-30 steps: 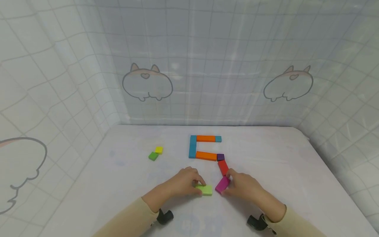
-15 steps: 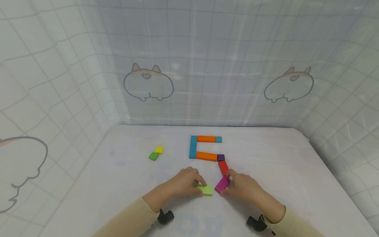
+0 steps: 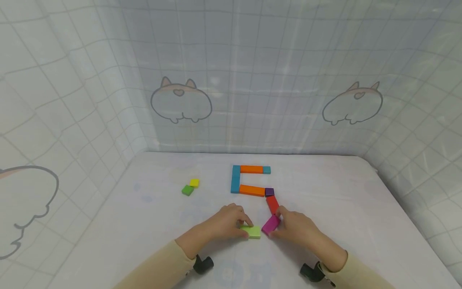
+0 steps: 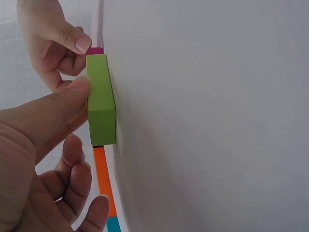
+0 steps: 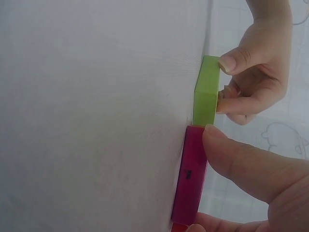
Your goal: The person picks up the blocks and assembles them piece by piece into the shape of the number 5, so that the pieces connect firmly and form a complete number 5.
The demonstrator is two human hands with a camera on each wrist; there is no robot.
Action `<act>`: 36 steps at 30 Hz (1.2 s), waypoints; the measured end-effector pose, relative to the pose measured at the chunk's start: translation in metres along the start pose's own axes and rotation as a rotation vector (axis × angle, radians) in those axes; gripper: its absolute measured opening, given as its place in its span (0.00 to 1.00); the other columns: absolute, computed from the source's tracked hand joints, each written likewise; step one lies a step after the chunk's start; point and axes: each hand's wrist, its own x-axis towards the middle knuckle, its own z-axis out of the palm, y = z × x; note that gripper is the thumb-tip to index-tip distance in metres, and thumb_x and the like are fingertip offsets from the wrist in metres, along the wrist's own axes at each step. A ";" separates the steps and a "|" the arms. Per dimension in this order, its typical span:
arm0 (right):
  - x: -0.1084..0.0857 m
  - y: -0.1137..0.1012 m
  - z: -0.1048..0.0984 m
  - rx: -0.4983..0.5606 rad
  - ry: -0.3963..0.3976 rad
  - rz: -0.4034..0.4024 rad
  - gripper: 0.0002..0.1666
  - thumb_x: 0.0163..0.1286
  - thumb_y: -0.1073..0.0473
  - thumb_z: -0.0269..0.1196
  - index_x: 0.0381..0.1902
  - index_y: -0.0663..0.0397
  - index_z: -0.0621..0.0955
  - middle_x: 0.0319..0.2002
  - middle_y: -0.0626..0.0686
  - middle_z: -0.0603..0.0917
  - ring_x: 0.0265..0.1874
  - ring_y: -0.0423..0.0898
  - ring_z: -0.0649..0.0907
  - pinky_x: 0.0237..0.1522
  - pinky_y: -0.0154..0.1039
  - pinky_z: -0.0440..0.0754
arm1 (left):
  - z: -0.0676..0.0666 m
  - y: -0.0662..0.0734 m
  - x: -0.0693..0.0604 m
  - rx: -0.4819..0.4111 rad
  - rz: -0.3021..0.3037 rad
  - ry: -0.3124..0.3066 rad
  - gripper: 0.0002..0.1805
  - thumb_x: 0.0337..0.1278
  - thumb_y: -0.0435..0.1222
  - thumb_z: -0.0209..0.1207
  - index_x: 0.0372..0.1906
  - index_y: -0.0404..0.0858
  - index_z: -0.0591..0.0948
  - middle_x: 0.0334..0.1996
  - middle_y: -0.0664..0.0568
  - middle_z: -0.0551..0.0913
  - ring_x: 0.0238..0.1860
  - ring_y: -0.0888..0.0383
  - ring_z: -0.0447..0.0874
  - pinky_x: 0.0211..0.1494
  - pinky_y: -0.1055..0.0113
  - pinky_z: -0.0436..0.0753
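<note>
My left hand (image 3: 228, 222) pinches a light green block (image 3: 254, 232) lying on the white surface, thumb on its near side. Close to its right end, a magenta block (image 3: 270, 224) lies slanted, and my right hand (image 3: 296, 228) grips it between thumb and fingers. The magenta block's upper end meets a red block (image 3: 272, 204), which leads up to a small purple block (image 3: 269, 192). In the left wrist view the green block (image 4: 100, 101) is held by the left thumb (image 4: 72, 99); the right wrist view shows the right thumb against the magenta block (image 5: 191, 176).
Beyond the hands, two orange blocks (image 3: 251, 169) (image 3: 252, 190), a long blue block (image 3: 235, 179) and a small blue block (image 3: 266, 170) form an open bracket. A yellow block (image 3: 194, 183) and a green block (image 3: 187, 190) lie to the left. Patterned cloth walls surround the table (image 3: 325, 180).
My left hand and the light green block have shifted very slightly to the right. The right hand and the magenta block are nearly still.
</note>
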 end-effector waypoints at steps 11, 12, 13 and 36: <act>0.000 -0.001 0.001 -0.006 -0.001 0.004 0.36 0.48 0.40 0.79 0.49 0.50 0.77 0.29 0.46 0.79 0.27 0.45 0.76 0.31 0.42 0.80 | 0.001 0.004 0.000 -0.017 -0.011 -0.002 0.15 0.52 0.48 0.73 0.47 0.60 0.88 0.32 0.68 0.75 0.40 0.66 0.69 0.44 0.68 0.70; 0.000 -0.001 0.001 -0.005 -0.002 0.002 0.36 0.49 0.40 0.79 0.49 0.50 0.77 0.28 0.46 0.79 0.27 0.45 0.76 0.31 0.42 0.79 | 0.001 0.004 0.000 -0.017 -0.012 -0.003 0.15 0.52 0.48 0.73 0.47 0.60 0.89 0.32 0.68 0.75 0.40 0.66 0.69 0.44 0.68 0.70; 0.000 -0.001 0.001 -0.003 -0.002 0.001 0.36 0.49 0.41 0.79 0.49 0.50 0.77 0.28 0.46 0.78 0.27 0.45 0.76 0.31 0.41 0.79 | 0.001 0.004 0.000 -0.017 -0.013 -0.004 0.15 0.52 0.48 0.73 0.47 0.60 0.89 0.32 0.68 0.75 0.40 0.66 0.69 0.44 0.68 0.70; -0.001 -0.003 0.002 -0.007 0.016 -0.010 0.34 0.50 0.41 0.78 0.46 0.51 0.77 0.26 0.46 0.77 0.26 0.45 0.75 0.29 0.39 0.76 | -0.002 0.001 0.000 -0.016 -0.002 -0.001 0.15 0.53 0.47 0.73 0.48 0.60 0.88 0.31 0.68 0.75 0.39 0.66 0.69 0.44 0.68 0.70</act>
